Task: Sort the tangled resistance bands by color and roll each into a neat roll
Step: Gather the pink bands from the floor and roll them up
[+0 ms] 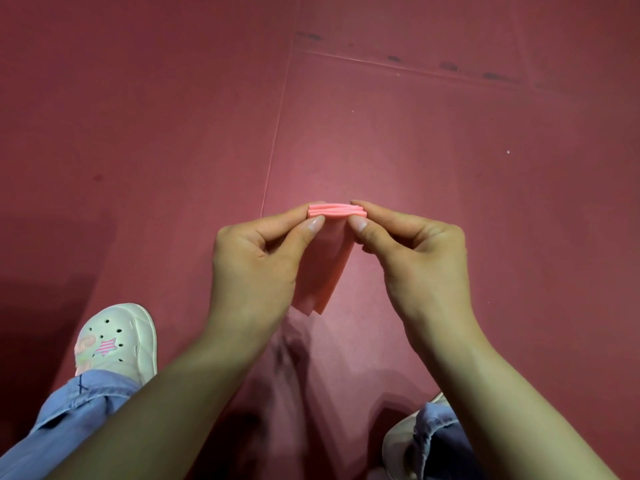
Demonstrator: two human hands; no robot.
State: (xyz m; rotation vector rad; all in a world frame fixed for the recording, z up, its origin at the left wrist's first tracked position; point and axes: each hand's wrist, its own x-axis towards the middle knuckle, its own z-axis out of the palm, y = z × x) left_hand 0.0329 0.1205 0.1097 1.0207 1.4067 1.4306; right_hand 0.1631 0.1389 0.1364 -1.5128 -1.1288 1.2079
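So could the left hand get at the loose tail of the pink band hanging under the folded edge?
Probably yes. The tail hangs free between both hands, just beside the left hand, with nothing across it. But that hand would first have to release its grip on the folded edge.

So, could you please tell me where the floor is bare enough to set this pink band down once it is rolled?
The red floor ahead of both hands is bare. Nearer, the white shoe crowds the left side and the pink band hangs between the hands.
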